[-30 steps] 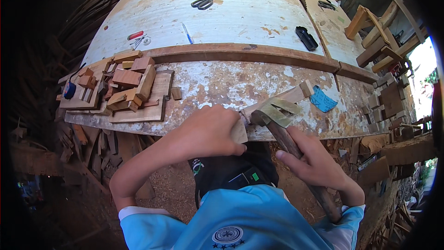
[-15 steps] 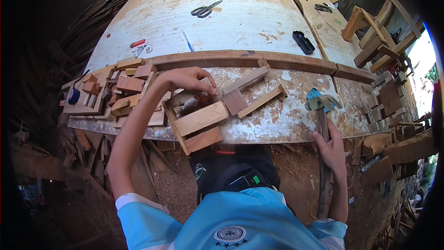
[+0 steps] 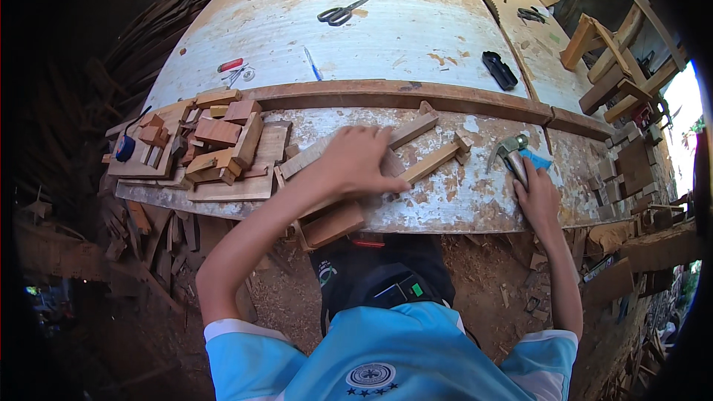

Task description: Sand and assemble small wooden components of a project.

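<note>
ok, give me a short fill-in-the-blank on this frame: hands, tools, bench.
1. The right hand grips a ____ lying on the bench.
2. The left hand presses flat on a frame of ____ strips.
3. Far across the table, near its top edge, lies a pair of ____.
4. The pile of small wood blocks sits to the person's ____.

Missing words: hammer; wooden; scissors; left
</note>
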The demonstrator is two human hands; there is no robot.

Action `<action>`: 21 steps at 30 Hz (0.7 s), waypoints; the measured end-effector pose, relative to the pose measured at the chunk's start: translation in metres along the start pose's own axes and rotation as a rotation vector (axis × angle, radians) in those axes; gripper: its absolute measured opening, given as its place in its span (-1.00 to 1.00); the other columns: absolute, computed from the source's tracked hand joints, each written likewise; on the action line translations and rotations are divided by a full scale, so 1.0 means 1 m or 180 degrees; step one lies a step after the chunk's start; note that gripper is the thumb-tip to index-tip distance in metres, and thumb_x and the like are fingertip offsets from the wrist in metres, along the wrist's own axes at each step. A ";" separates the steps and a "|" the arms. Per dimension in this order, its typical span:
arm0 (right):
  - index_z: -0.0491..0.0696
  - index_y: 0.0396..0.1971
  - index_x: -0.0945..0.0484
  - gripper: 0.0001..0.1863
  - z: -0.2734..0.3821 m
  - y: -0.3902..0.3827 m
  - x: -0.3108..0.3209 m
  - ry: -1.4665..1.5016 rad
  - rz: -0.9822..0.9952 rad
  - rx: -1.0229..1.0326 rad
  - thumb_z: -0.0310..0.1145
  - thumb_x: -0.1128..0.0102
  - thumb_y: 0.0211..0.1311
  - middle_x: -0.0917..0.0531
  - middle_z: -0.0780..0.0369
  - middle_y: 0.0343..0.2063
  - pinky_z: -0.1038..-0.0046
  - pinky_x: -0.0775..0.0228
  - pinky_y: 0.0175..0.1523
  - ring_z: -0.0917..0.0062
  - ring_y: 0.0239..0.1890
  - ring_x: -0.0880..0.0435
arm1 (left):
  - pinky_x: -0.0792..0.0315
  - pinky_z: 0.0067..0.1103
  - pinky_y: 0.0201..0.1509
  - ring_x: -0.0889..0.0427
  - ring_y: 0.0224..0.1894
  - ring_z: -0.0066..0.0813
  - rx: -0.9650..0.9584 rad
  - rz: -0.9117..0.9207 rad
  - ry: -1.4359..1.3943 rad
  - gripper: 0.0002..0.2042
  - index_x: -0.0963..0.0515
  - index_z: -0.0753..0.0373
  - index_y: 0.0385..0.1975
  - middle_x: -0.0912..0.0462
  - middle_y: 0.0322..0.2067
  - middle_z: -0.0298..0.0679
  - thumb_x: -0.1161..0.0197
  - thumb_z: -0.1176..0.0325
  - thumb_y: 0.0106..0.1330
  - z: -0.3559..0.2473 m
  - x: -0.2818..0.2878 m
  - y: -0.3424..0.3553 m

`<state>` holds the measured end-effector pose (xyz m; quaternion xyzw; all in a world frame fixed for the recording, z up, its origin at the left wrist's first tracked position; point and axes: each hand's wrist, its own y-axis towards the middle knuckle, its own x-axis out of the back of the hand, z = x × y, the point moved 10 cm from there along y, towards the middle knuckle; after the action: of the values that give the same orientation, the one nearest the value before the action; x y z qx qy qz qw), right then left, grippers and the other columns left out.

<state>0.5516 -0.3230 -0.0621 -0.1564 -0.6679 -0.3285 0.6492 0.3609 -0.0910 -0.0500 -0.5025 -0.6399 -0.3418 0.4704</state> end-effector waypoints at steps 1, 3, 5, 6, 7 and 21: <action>-0.02 0.04 -0.39 -0.49 -0.003 0.002 0.002 0.0143 -0.0036 -0.0029 -0.34 -0.20 0.01 -0.48 0.07 -0.34 0.26 -0.39 -0.20 0.17 -0.24 -0.50 | -0.30 -0.30 0.10 -0.47 -0.04 0.01 -0.0031 0.0094 0.0542 -0.08 -0.22 0.55 0.07 -0.47 -0.13 0.17 -0.35 -0.10 -0.19 -0.009 -0.009 0.001; -0.03 0.00 -0.42 -0.53 -0.002 0.004 0.010 0.0141 -0.0147 0.0072 -0.37 -0.20 0.00 -0.47 0.07 -0.31 0.27 -0.37 -0.16 0.18 -0.20 -0.48 | -0.30 -0.28 0.09 -0.46 -0.03 0.04 0.0096 0.0158 0.0516 -0.05 -0.17 0.51 0.10 -0.46 -0.13 0.16 -0.34 -0.11 -0.19 -0.015 -0.019 0.003; -0.04 -0.04 -0.45 -0.56 0.006 0.003 0.021 0.0160 -0.0340 0.0272 -0.39 -0.20 0.00 -0.45 0.07 -0.27 0.28 -0.35 -0.13 0.19 -0.17 -0.46 | -0.32 -0.28 0.07 -0.44 -0.05 0.05 0.0303 0.0145 0.0338 0.00 -0.09 0.50 0.15 -0.42 -0.15 0.14 -0.36 -0.08 -0.23 -0.010 -0.022 0.004; -0.07 -0.07 -0.47 -0.59 0.011 0.001 0.028 0.0221 -0.0471 0.0350 -0.42 -0.19 -0.01 -0.45 0.06 -0.24 0.28 -0.33 -0.10 0.19 -0.15 -0.45 | -0.32 -0.28 0.07 -0.44 -0.05 0.05 0.0294 0.0131 0.0317 0.00 -0.09 0.50 0.15 -0.42 -0.15 0.14 -0.36 -0.08 -0.23 -0.009 -0.021 0.004; -0.11 -0.10 -0.48 -0.61 0.017 -0.002 0.035 0.0304 -0.0630 0.0393 -0.45 -0.18 -0.02 -0.44 0.05 -0.21 0.28 -0.30 -0.07 0.19 -0.13 -0.44 | -0.32 -0.28 0.07 -0.44 -0.05 0.05 0.0305 0.0160 0.0147 0.00 -0.09 0.50 0.15 -0.41 -0.15 0.15 -0.36 -0.08 -0.23 -0.006 -0.021 0.005; -0.12 -0.09 -0.47 -0.55 0.170 -0.019 0.050 0.1872 -0.0414 0.1736 -0.40 -0.24 -0.08 -0.48 0.05 -0.23 0.21 -0.25 0.06 0.21 -0.08 -0.46 | -0.40 -0.46 0.00 -0.51 -0.02 -0.28 0.0638 -0.0430 -0.1041 -0.43 -0.38 0.36 0.03 -0.50 -0.06 -0.02 -0.26 0.09 0.11 0.027 0.042 -0.085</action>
<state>0.4041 -0.2385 -0.0079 0.1648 -0.5249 -0.2104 0.8081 0.2696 -0.0755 -0.0156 -0.4579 -0.7708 -0.2210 0.3839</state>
